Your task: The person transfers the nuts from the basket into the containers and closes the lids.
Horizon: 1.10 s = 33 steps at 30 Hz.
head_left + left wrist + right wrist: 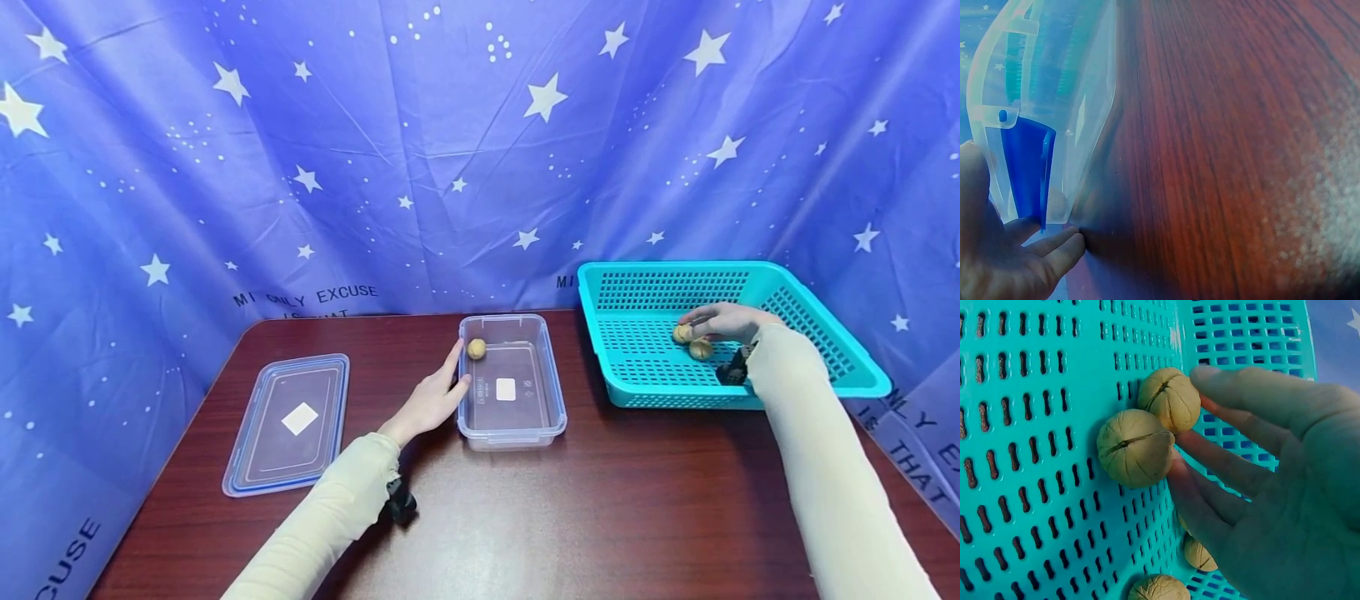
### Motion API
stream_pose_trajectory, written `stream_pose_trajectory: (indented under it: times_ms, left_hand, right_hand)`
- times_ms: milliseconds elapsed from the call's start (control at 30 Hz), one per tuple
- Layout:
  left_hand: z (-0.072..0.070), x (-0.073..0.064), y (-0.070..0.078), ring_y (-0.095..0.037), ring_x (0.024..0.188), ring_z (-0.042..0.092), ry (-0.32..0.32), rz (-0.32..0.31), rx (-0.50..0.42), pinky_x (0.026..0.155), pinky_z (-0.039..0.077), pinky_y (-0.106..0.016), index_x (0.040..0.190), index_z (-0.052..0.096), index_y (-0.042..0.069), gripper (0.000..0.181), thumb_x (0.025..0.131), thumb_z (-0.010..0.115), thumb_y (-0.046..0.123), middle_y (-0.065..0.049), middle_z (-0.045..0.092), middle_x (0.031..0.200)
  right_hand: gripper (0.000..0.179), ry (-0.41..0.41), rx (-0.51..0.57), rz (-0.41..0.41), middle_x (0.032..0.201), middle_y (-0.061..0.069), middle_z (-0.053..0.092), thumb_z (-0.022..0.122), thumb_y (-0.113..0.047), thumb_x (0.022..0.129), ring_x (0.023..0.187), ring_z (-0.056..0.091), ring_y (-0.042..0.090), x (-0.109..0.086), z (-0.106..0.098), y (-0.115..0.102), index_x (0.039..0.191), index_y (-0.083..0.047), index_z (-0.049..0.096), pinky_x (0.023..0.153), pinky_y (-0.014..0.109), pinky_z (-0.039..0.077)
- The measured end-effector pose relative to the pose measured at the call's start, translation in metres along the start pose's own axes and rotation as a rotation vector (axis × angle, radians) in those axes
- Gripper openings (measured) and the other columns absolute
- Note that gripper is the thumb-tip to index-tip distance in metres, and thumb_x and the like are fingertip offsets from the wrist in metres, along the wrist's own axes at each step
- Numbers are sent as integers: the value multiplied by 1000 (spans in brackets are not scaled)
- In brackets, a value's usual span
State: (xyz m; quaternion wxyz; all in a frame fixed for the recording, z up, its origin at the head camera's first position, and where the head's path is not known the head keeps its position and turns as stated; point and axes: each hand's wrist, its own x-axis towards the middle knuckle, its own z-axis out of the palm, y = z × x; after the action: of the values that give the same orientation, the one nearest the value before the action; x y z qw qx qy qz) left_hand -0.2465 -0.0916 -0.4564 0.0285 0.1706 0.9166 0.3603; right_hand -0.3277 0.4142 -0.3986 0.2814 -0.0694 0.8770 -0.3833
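Note:
A clear lidless plastic box stands mid-table with one walnut in its far left corner. My left hand rests against the box's left side, fingers mostly straight; in the left wrist view these fingers lie at the wall beside a blue clip. Over in the turquoise basket, my right hand reaches down to the walnuts. The right wrist view shows its thumb and fingertips against two touching walnuts, an upper walnut and a lower walnut, without closing round either.
More walnuts lie lower in the basket, partly cut off or hidden by the hand. The blue-edged box lid lies flat on the left of the brown table. A blue star-patterned curtain hangs behind.

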Motion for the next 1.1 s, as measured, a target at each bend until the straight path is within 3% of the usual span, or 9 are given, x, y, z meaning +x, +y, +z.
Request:
stream_pose_trajectory:
  times_ms: [300,433,500,600,767,1100]
  left_hand:
    - [2,1,1,-37,123,50,-10,3,1,101,38,-46,157,10,19,67,101,44,31,-19,39,147]
    - [2,1,2,-37,122,50,-15,7,-3,101,38,-46,157,10,19,66,101,44,31,-18,38,148]
    - [2,0,2,-37,122,50,-11,9,-5,101,38,-46,157,10,19,66,101,44,31,-18,38,148]
    - [2,1,3,-37,123,50,-1,9,-6,101,38,-46,157,11,19,66,101,44,31,-17,38,148]
    - [1,1,2,-37,122,50,0,11,-2,101,39,-46,157,11,18,66,101,44,30,-19,39,147]
    - [0,0,1,-36,122,50,13,26,-11,101,38,-45,156,14,13,66,101,47,26,-21,41,145]
  right_hand:
    - [51,-17,8,-32,128,32,47,54,-9,97,110,52,31,6,2,-9,136,17,34,92,46,45]
    - [46,35,37,-56,106,18,56,53,-3,96,86,54,24,9,3,-12,135,15,37,78,43,47]
    - [44,79,47,-74,102,14,57,53,-2,95,83,53,25,10,4,-14,135,13,40,76,42,47]
    - [44,127,57,-98,105,15,58,54,-3,96,85,54,28,12,4,-17,136,11,42,78,44,48]
    - [47,142,90,-111,118,21,57,55,-6,97,101,57,31,11,5,-22,138,9,40,89,48,47]
    - [57,175,196,-167,140,25,40,61,-15,96,111,55,15,6,15,-37,144,3,36,102,53,35]
